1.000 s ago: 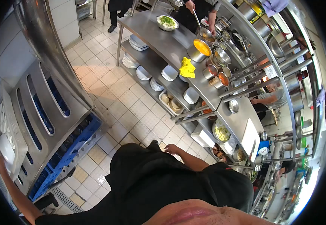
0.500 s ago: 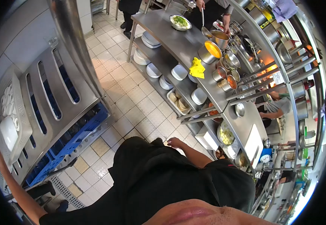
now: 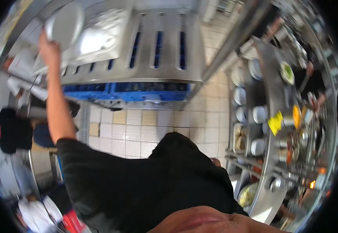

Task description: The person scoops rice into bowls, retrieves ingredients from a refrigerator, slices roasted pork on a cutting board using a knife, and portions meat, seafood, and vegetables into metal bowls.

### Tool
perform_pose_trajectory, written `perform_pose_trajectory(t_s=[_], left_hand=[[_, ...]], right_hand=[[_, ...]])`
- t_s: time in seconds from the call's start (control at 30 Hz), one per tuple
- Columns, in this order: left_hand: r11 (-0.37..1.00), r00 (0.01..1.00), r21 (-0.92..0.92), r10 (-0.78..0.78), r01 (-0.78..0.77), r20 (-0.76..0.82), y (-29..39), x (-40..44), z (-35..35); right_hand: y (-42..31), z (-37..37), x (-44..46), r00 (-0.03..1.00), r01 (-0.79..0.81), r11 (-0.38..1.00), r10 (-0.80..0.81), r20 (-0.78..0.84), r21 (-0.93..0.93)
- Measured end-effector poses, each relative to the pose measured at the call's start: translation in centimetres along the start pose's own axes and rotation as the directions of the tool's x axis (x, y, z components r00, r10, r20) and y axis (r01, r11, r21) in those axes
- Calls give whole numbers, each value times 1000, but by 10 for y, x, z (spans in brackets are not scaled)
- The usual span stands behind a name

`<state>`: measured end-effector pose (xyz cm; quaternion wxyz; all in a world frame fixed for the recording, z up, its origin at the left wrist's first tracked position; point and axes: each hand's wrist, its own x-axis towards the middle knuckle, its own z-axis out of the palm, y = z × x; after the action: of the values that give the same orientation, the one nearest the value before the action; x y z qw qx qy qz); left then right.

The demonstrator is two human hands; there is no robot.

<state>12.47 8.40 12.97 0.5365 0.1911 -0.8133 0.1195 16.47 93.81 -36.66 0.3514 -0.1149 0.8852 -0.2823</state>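
Bright, fairly even light covers the floor tiles (image 3: 134, 134), with a warmer cast towards two o'clock. The white basket (image 3: 116, 48) at eleven o'clock looks washed out. Blur smears the left hand (image 3: 50, 50) and softens the bench (image 3: 272, 77) at three o'clock; fisheye distortion curves the dark edges.

The person wears a loose black top (image 3: 153, 182) with folds and creases across the front; its left sleeve (image 3: 73, 163) is short and wide; the left hand (image 3: 51, 52) is bare.
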Motion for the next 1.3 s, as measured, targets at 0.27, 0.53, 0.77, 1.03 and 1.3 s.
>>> perform_pose_trajectory(t_s=[0.27,0.53,0.77,1.03,1.3], left_hand=[[853,881,-262,-472,451,-20,-32,-44,-18],[-18,612,-614,106,789,784,274,-128,-186],[93,-18,-53,635,994,772,491,-239,-226],[269,-235,-112,939,957,250,842,-417,-318],[428,-428,-93,904,899,24,1116,-527,-495]], right_hand=[[41,10,-22,996,-23,983,7,-87,-180],[72,-18,-144,983,-62,877,135,-121,476],[154,40,-342,289,-596,473,880,-376,649],[174,165,-486,390,-392,340,903,-180,855],[135,230,-527,185,531,-264,964,194,806]])
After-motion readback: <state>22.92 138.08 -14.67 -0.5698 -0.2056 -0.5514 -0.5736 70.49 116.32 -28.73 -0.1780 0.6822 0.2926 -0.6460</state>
